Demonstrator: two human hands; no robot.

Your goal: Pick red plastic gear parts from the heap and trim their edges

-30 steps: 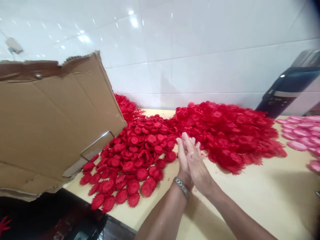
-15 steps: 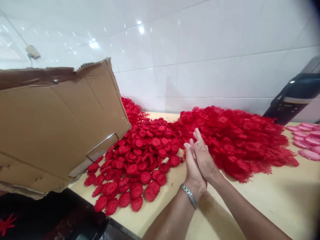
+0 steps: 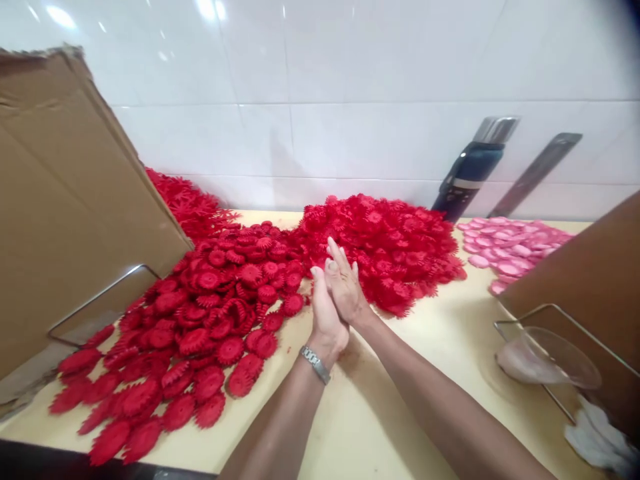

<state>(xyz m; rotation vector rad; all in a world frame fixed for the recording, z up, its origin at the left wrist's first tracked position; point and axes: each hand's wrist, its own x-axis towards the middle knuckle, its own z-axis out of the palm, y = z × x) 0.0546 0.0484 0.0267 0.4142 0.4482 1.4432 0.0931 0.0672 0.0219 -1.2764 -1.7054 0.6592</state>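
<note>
My left hand (image 3: 327, 313) and my right hand (image 3: 345, 283) are pressed palm to palm above the table. Their fingers are stretched out, pointing away from me, with the right palm lying over the left. The space between the palms is hidden, and I see nothing sticking out of it. A silver metal band sits on my left wrist. Left of the hands spreads a pile of small red toothed discs (image 3: 200, 320). Just beyond and to the right lies a heap of fluffier red frilled pieces (image 3: 385, 247).
A cardboard sheet (image 3: 80, 200) with a wire stand rises at left; a brown board (image 3: 590, 287) stands at right. Near it are a clear cup (image 3: 555, 360), white tissue (image 3: 600, 437) and pink ovals (image 3: 515, 243). A dark blue bottle (image 3: 467, 173) stands by the tiled wall.
My view has swung right, bringing the brown board, cup and whole bottle into sight. My hands are still pressed together, the right one slightly shifted against the left.
</note>
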